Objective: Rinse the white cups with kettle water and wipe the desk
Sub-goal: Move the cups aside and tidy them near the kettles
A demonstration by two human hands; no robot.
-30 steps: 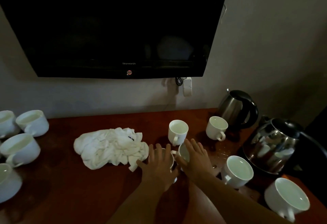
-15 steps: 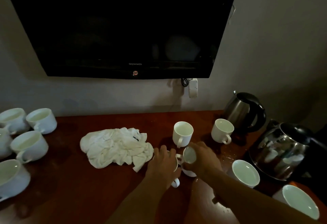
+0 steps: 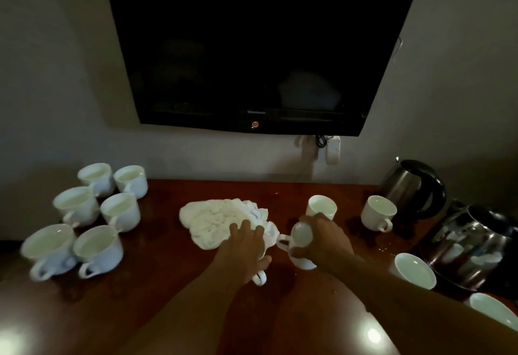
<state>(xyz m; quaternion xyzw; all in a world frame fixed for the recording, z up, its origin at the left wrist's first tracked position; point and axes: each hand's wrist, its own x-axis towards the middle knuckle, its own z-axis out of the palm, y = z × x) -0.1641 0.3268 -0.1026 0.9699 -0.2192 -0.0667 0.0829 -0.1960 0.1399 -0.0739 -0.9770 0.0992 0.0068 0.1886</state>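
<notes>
My left hand (image 3: 246, 251) lies palm-down over a white cup (image 3: 259, 279) on the desk. Its fingers and thumb curl round the rim, and only the cup's handle shows. My right hand (image 3: 325, 242) grips a second white cup (image 3: 301, 238), tipped on its side with the handle pointing left toward the other hand. A crumpled white cloth (image 3: 218, 220) lies just beyond my left fingers. Several white cups (image 3: 120, 210) stand grouped at the left. More cups (image 3: 378, 211) stand at the right, near two steel kettles (image 3: 412, 189).
The red-brown desk (image 3: 168, 284) shows water drops near the larger kettle (image 3: 473, 245). One cup (image 3: 321, 206) stands right behind my right hand; two cups (image 3: 414, 269) sit at the front right. A dark television (image 3: 252, 46) hangs on the wall above.
My right hand has closed round its cup, raised it and tipped it sideways. My left hand stays over the other cup. The view has swung left, showing more cups there.
</notes>
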